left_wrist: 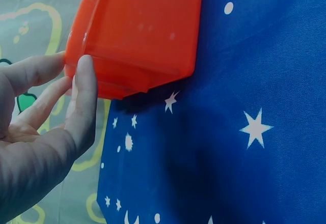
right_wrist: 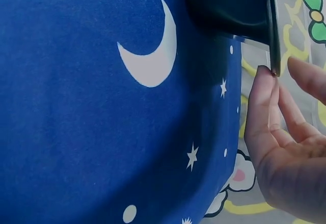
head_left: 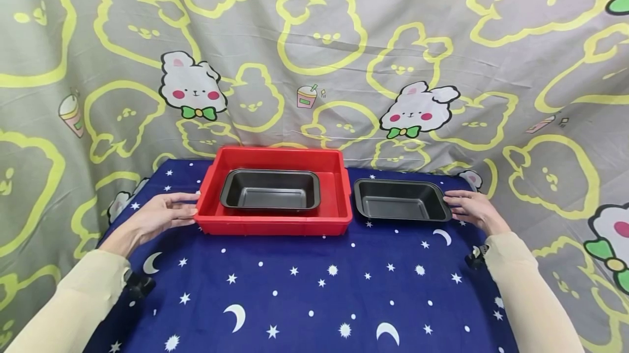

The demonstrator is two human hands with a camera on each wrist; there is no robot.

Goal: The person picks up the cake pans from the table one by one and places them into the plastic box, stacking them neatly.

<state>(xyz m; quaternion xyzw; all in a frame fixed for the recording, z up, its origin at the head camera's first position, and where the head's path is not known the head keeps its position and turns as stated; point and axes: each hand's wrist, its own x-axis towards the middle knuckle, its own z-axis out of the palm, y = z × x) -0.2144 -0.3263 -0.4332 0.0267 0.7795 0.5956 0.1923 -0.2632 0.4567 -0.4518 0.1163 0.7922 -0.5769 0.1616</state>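
Note:
A red plastic tray (head_left: pixel 275 226) stands at the back of the table, left of the middle, with a dark loaf pan (head_left: pixel 271 198) lying inside it. To its right, on the cloth, is a second dark loaf pan (head_left: pixel 399 207). My left hand (head_left: pixel 164 215) has its fingertips against the tray's left end, the fingers fairly straight. Close up in the left wrist view, the fingers (left_wrist: pixel 84 99) meet the red wall. At the right pan's right end, my right hand (head_left: pixel 473 209) has extended fingertips at the rim (right_wrist: pixel 274 46), the thumb held apart from them.
A dark blue cloth (head_left: pixel 295 298) with white stars and moons covers the table. Behind and at both sides hangs a grey curtain (head_left: pixel 304 31) with yellow outlines and rabbit faces. Both pans look bare inside. Small dark devices sit on both wrists.

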